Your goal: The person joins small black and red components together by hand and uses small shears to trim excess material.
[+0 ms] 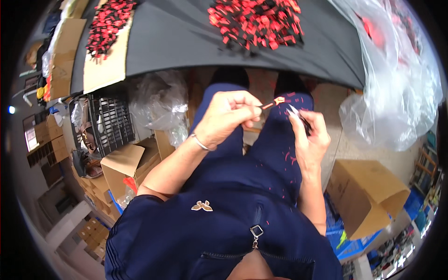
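Note:
Above my lap, my left hand (227, 114) is closed, pinching a small black and orange-red strip-like piece (279, 100) between thumb and fingertips. The piece's brighter end points right, toward my other hand. My right hand (310, 140) is wrapped round a small pair of snips (293, 110). Their pale pointed blades stick out up and to the left, just short of the piece and apart from it. Most of the snips' dark handle is hidden by my fingers. Red trimmings (290, 159) cling to my dark blue trousers.
A black-covered table (172, 42) lies ahead, bearing a heap of red and black pieces (256, 23). More pieces (109, 28) lie on a cardboard strip (105, 74) at left. Clear plastic (392, 102) hangs at right. Open cartons (368, 191) and a black crate (112, 119) flank me.

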Tool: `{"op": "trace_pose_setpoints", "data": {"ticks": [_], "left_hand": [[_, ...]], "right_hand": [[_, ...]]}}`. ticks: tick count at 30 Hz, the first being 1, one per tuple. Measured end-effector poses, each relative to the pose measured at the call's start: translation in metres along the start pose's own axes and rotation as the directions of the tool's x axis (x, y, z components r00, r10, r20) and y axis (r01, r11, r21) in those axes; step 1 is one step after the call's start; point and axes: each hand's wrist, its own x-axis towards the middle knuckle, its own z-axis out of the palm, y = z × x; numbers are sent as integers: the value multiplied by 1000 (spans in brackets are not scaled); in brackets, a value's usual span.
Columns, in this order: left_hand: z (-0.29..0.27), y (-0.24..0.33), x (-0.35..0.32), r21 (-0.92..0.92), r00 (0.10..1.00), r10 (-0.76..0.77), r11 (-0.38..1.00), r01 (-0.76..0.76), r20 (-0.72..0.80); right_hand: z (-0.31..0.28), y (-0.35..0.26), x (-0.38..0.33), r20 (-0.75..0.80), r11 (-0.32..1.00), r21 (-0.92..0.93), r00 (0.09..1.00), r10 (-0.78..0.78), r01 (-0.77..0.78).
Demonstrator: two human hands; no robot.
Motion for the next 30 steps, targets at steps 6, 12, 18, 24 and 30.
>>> {"op": "trace_pose_setpoints", "data": {"ticks": [6,12,18,24,30], "left_hand": [[-107,75,3,-522,863,471,698,-490,-181],[-108,86,47,128,752,526,844,-521,-398],[-88,101,103,932,557,831,212,-293,-14],[-94,105,129,980,559,819,-22,-196,130],[-87,122,109,982,506,848,-78,-173,157]], "right_hand": [[1,-10,4,13,987,149,998,62,-63],[5,-9,6,0,984,163,997,72,-71],[7,-5,10,28,983,151,994,103,-106],[10,-4,13,16,982,155,994,109,-110],[5,0,17,13,980,156,992,126,-127]]}}
